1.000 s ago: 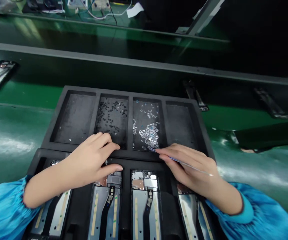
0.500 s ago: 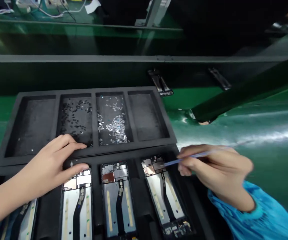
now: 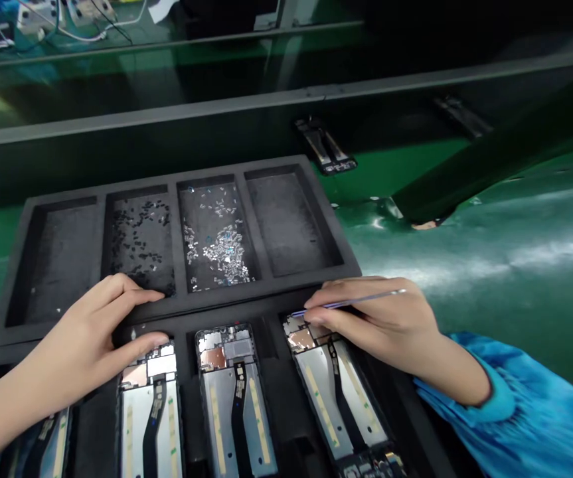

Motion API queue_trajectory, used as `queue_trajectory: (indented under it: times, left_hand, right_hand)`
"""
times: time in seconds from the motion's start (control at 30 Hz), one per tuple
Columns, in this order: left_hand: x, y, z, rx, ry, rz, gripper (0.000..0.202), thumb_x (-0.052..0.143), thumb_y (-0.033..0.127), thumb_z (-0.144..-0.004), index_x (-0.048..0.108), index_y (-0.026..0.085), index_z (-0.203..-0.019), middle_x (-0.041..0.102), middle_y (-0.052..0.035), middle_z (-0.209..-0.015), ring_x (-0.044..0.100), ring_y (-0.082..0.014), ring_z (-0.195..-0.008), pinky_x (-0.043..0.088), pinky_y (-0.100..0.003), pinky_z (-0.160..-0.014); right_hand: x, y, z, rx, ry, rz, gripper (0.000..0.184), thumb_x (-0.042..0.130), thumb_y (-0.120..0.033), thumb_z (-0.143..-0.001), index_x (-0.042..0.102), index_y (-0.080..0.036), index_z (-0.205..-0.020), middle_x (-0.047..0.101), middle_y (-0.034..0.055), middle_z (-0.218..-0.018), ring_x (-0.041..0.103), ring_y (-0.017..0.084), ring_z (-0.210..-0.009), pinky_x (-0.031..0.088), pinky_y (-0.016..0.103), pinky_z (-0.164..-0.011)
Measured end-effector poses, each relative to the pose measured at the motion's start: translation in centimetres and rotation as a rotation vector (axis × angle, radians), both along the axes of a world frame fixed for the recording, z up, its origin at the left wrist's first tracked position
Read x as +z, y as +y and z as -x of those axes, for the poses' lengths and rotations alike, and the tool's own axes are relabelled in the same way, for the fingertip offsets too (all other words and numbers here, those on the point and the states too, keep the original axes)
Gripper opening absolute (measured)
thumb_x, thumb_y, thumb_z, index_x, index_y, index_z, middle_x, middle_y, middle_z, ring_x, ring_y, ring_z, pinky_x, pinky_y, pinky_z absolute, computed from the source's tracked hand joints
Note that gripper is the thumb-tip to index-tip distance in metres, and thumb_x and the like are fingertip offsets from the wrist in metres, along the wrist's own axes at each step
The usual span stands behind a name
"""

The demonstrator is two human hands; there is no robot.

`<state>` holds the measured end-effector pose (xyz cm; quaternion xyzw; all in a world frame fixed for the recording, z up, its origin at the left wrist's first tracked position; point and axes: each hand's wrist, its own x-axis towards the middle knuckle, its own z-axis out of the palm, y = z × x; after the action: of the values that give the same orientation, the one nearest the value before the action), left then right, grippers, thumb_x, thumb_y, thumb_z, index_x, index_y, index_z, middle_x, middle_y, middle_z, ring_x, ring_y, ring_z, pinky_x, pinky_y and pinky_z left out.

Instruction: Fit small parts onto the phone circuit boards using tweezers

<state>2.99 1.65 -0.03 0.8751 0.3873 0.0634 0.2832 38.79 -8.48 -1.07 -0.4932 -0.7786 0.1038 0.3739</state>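
My right hand (image 3: 380, 318) pinches a thin stick-shaped tool (image 3: 360, 301), purplish with a metallic rear end. Its tip meets the top left corner of the rightmost opened phone (image 3: 336, 392), whose circuit board, silver back and black ribbon cable show. Fingers apart, my left hand (image 3: 101, 325) holds nothing I can see. Its thumb lies at the top edge of another opened phone (image 3: 149, 411), while the fingertips rest by the front rim of the foam parts tray (image 3: 181, 252). Between the hands a third opened phone (image 3: 236, 398) lies in the black foam holder (image 3: 286, 372).
Small black pieces (image 3: 139, 232) and clear or silvery pieces (image 3: 229, 252) fill two tray compartments. A partly hidden phone (image 3: 47, 438) lies at the lower left. Beyond the tray are another opened phone (image 3: 326, 146) and a dark green slanted bar (image 3: 490, 159); a metal rail (image 3: 191, 106) crosses behind.
My right hand has moved left, bringing the tool's tip from the right part of the phone's board to its top left corner. The left hand keeps its place on the tray and phone.
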Motion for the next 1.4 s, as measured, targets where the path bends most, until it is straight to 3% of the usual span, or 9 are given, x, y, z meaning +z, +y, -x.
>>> queue_trajectory:
  times: [0.73, 0.93, 1.23, 1.4]
  left_hand:
    - [0.2, -0.2, -0.2, 0.011, 0.044, 0.025, 0.047, 0.058, 0.065, -0.098, 0.066, 0.029, -0.128, 0.057, -0.0035, -0.11, 0.061, -0.0173, -0.082, 0.055, -0.028, -0.068]
    - [0.1, -0.1, 0.0, 0.013, 0.037, 0.012, 0.051, 0.058, 0.068, -0.097, 0.067, 0.029, -0.128, 0.06, -0.0063, -0.109, 0.062, -0.0201, -0.082, 0.056, -0.03, -0.067]
    - [0.0, -0.1, 0.0, 0.011, 0.023, 0.011, 0.049, 0.059, 0.068, -0.096, 0.066, 0.032, -0.128, 0.059, -0.0045, -0.11, 0.062, -0.0199, -0.084, 0.058, -0.03, -0.071]
    - [-0.2, 0.0, 0.2, 0.006, 0.041, 0.017, 0.051, 0.058, 0.068, -0.097, 0.065, 0.03, -0.129, 0.059, -0.0059, -0.112, 0.062, -0.0208, -0.088, 0.056, -0.029, -0.069]
  right_hand:
    - [-0.5, -0.1, -0.3, 0.009, 0.002, 0.02, 0.026, 0.06, -0.028, -0.105, 0.069, -0.024, -0.082, 0.078, -0.0021, -0.074, 0.076, 0.016, -0.06, 0.062, 0.024, -0.051]
    - [-0.7, -0.1, -0.3, 0.021, 0.024, 0.01, 0.02, 0.061, -0.026, -0.104, 0.069, -0.024, -0.086, 0.078, -0.0015, -0.076, 0.076, 0.016, -0.062, 0.062, 0.024, -0.054]
    - [-0.8, -0.3, -0.5, 0.023, 0.055, 0.108, 0.015, 0.069, -0.031, -0.1, 0.074, -0.021, -0.09, 0.077, 0.0001, -0.074, 0.073, 0.015, -0.059, 0.059, 0.024, -0.053]
    - [-1.7, -1.1, -0.8, -0.188, 0.245, -0.041, 0.011, 0.071, -0.02, -0.096, 0.072, -0.023, -0.086, 0.074, -0.0003, -0.074, 0.071, 0.016, -0.062, 0.058, 0.028, -0.056]
